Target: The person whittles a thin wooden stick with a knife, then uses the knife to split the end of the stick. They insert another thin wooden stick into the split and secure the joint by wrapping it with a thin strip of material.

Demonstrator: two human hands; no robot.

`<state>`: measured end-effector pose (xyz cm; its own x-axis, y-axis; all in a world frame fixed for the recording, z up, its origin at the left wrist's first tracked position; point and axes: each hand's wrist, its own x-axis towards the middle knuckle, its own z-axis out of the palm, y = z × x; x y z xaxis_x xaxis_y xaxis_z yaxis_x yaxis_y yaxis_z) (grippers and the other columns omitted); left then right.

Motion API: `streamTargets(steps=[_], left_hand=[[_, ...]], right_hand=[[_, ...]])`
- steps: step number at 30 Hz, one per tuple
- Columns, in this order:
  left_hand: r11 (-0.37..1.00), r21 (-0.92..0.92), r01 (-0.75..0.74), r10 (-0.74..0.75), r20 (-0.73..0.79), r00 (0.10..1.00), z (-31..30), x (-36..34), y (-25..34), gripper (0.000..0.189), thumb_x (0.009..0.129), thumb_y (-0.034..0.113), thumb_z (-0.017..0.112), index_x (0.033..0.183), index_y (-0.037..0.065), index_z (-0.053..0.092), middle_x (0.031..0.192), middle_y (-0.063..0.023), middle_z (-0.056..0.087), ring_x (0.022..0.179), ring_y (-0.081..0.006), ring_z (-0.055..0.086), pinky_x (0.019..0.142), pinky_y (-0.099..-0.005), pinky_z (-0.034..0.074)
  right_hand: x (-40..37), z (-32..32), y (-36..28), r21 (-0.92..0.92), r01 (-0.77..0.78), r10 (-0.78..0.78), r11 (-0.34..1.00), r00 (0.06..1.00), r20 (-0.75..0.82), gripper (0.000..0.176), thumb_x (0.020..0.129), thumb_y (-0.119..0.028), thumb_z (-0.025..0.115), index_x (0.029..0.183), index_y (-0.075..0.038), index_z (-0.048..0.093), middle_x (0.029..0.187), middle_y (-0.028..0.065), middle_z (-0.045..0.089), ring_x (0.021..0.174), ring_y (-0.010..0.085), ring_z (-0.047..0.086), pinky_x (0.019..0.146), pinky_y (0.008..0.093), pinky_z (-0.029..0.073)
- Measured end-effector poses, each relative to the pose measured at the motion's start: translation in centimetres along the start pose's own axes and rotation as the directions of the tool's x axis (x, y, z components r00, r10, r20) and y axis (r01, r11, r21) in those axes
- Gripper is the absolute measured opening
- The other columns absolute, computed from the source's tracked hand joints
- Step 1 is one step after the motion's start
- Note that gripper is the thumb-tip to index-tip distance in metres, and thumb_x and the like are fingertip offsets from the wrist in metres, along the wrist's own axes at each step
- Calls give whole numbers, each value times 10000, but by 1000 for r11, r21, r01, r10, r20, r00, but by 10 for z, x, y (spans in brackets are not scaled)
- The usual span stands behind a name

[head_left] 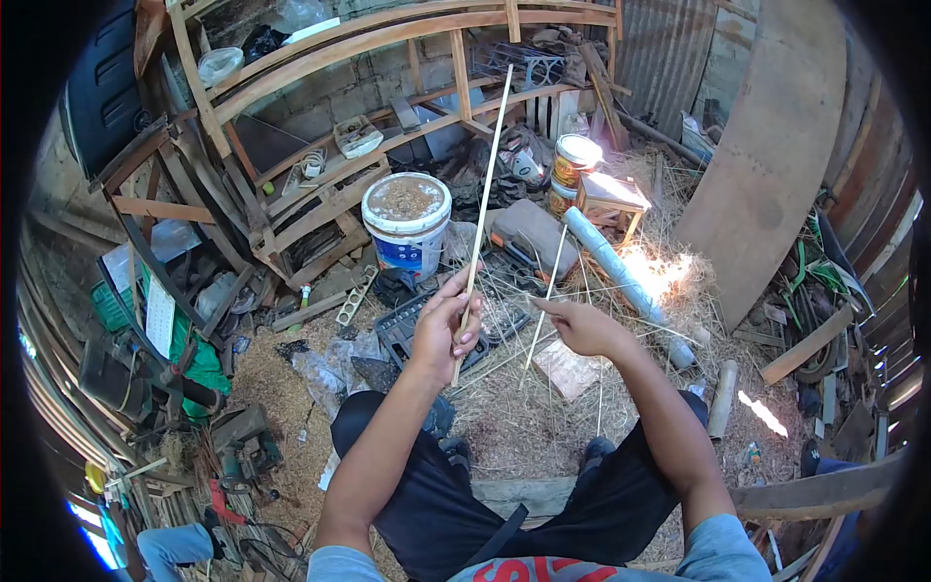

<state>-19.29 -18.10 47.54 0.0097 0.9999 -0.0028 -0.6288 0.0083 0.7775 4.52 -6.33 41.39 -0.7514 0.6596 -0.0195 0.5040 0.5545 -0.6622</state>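
Observation:
My left hand [447, 320] is closed around a thin pale wooden stick [492, 160], held tilted nearly upright, its top end leaning right. The stick's lower end sticks out below my fingers. To the right, my right hand [589, 328] hangs in the air with its index finger stretched toward the left and the other fingers bent. I see nothing held in it. Close to that fingertip, a second thin stick [553, 276] slants across the view. Below and behind my hands are an open dark tool case [393, 335] and a flat wooden block [572, 369] on the straw-strewn ground.
A white-and-blue bucket [407, 228] stands ahead, with a yellow paint bucket [577, 160] and a small wooden stool [613, 194] farther right. A grey-blue pipe [630, 281] lies on straw. Wooden frames [388, 48] fill the back; a curved board [776, 155] leans at right.

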Motion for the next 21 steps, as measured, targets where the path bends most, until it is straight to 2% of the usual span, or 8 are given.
streamTargets(steps=[2,3,6,7,11,14,18,21], left_hand=[[1000,16,-7,7,-27,1000,0,0,1,530,944,81,400,1470,66,342,847,-23,500,469,-48,394,340,-174,295],[1000,21,-11,11,-42,999,0,-1,1,537,940,89,407,1472,70,338,843,-23,493,458,-47,390,333,-177,294],[999,47,-9,12,-54,998,2,-3,3,546,942,104,412,1481,83,325,817,-20,488,453,-48,382,338,-176,295],[999,37,1,0,-46,999,-1,-3,2,567,957,95,404,1512,103,287,812,-11,496,486,-49,389,364,-171,296],[999,35,21,-18,-64,998,-5,-1,-1,561,943,121,420,1493,104,309,796,-16,480,458,-50,378,342,-176,290],[1000,20,18,-16,-79,997,-4,-2,1,567,943,122,419,1497,110,304,789,-13,476,465,-48,380,345,-177,290],[1000,13,20,-19,-84,996,-2,-5,4,567,943,115,412,1500,112,302,782,-10,471,465,-49,379,347,-178,289],[1000,2,14,-14,-81,997,-2,-4,5,571,951,102,403,1510,106,285,782,-6,472,476,-50,379,357,-178,290]], right_hand=[[0,2,25,-316,196,-209,928,978,-9,488,971,-135,466,1452,-207,427,783,102,613,721,187,614,679,354,504],[-9,-34,-31,9,17,-19,1000,970,240,486,964,-154,483,1444,-207,436,952,170,675,869,285,662,772,402,501],[5,-32,6,-104,32,-27,994,998,50,469,938,-188,504,1406,-183,474,1148,218,646,1039,386,627,939,444,477],[-1,-35,-12,-384,-318,353,867,936,22,419,932,-206,524,1347,-152,545,1190,198,636,1043,370,631,941,433,478],[4,-25,-4,-112,-48,71,993,975,210,316,917,-225,556,1191,-110,663,1047,197,684,989,383,645,885,429,500],[7,-15,-11,-162,-13,-4,987,995,-98,322,923,-250,558,1200,-118,654,987,187,695,976,398,640,867,447,497],[14,-14,-27,642,27,-88,766,994,63,340,1028,-254,447,1222,-23,604,663,31,553,611,144,567,598,296,467],[16,-4,-46,730,80,-33,679,996,-78,380,1055,-270,399,1315,-29,538,664,-44,422,582,52,439,553,213,417]])
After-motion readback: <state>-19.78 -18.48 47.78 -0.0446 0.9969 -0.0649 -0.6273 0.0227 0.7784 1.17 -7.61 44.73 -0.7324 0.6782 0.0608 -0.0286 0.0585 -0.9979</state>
